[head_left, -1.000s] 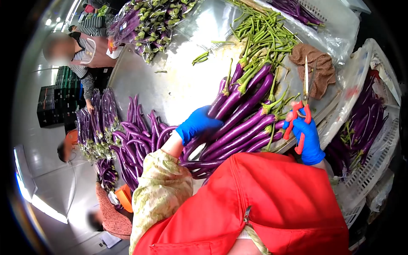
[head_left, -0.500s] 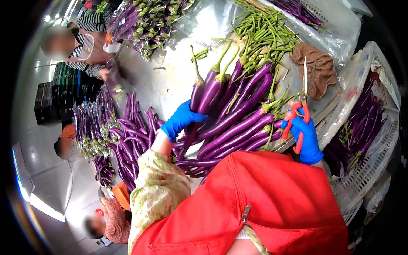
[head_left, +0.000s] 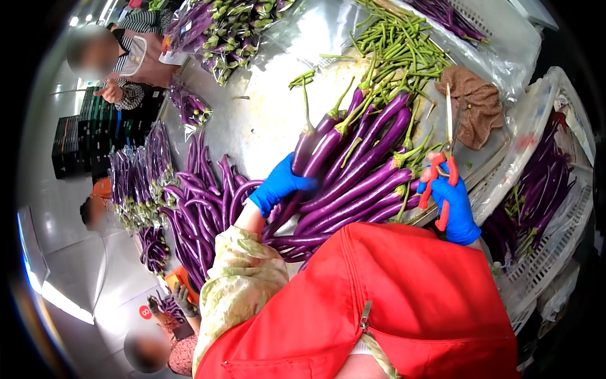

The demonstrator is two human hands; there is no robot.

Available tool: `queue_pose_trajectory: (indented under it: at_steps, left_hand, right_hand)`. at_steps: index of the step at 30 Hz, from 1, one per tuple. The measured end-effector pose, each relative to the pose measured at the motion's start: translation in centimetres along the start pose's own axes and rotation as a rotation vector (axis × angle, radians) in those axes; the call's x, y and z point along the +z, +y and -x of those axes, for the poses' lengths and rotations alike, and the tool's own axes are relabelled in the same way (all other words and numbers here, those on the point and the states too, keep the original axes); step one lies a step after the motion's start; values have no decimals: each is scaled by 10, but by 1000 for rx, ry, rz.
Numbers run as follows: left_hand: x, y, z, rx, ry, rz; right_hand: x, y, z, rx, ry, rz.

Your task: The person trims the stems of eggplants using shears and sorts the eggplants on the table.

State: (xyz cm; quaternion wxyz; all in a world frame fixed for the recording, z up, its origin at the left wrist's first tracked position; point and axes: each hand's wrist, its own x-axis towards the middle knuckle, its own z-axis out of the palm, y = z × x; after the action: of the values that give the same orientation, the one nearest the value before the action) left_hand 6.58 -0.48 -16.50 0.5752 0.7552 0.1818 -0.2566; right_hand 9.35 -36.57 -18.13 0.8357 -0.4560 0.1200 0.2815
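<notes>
My left hand [head_left: 284, 184], in a blue glove, is closed around long purple eggplants [head_left: 323, 151] whose green stems point away from me. Beneath and beside them lies a pile of more eggplants [head_left: 360, 183] with stems on. My right hand [head_left: 456, 211], also gloved in blue, grips red-handled scissors [head_left: 444, 196]. Their long, narrow blades point away from me and stand slightly apart, with nothing between them. Cut green stems [head_left: 404, 47] are heaped beyond the pile, and a brown cloth [head_left: 472, 107] lies near the blade tips.
Loose eggplants [head_left: 202, 196] and bagged ones [head_left: 142, 167] lie to the left, with more bags [head_left: 227, 31] at the far side. A white crate [head_left: 543, 259] with eggplants stands right. Co-workers [head_left: 142, 50] are at the left. Dark crates [head_left: 95, 136] are stacked behind.
My left hand and its eggplants have shifted slightly toward me. At upper left, a co-worker's hand has left a bag of eggplants, now on the table. The lower-left person's hands have come into view.
</notes>
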Motion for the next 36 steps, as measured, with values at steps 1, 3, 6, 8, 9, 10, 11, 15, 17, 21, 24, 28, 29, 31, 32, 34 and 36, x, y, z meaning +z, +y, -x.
queue_pose_trajectory:
  at_steps: [1, 3, 6, 8, 9, 10, 11, 15, 17, 21, 24, 28, 29, 31, 32, 34, 36]
  left_hand:
    - [0, 4, 2, 22, 41, -32]
    - [-5, 18, 14, 71, 135, 17]
    - [-5, 40, 40, 166, 258, -83]
    - [-5, 50, 57, 233, 310, -123]
    - [-6, 53, 64, 253, 325, -111]
    - [-5, 57, 72, 272, 333, -90]
    - [-4, 61, 82, 289, 344, -71]
    - [0, 67, 109, 349, 353, 27]
    - [4, 69, 120, 371, 344, 83]
    - [10, 69, 131, 408, 330, 108]
    - [11, 67, 135, 417, 334, 104]
    - [18, 75, 141, 398, 312, 155]
    - [19, 79, 144, 382, 303, 177]
    - [22, 82, 145, 419, 308, 154]
    - [18, 77, 142, 384, 318, 84]
    - [18, 80, 146, 394, 392, -77]
    - [16, 85, 148, 331, 393, -91]
  right_hand:
    - [1, -1, 1, -3, -23, 90]
    - [4, -3, 4, -19, -73, 274]
    - [5, -5, 0, -237, -234, 610]
    - [10, -20, -3, -342, -256, 965]
    - [14, -25, -5, -425, -279, 1052]
    - [20, -30, -6, -512, -306, 1137]
    - [28, -36, -4, -495, -318, 1082]
    - [54, -46, -13, -492, -364, 1169]
    - [65, -44, -18, -563, -410, 1142]
    - [81, -39, -22, -661, -473, 1081]
    - [88, -45, -19, -616, -468, 1114]
    - [81, -42, -21, -613, -452, 1095]
    - [81, -42, -22, -609, -461, 1074]
    - [82, -44, -18, -764, -436, 1138]
    - [82, -43, -19, -765, -429, 1161]
    - [74, -35, -29, -757, -407, 1171]
    - [78, -36, -28, -658, -399, 1226]
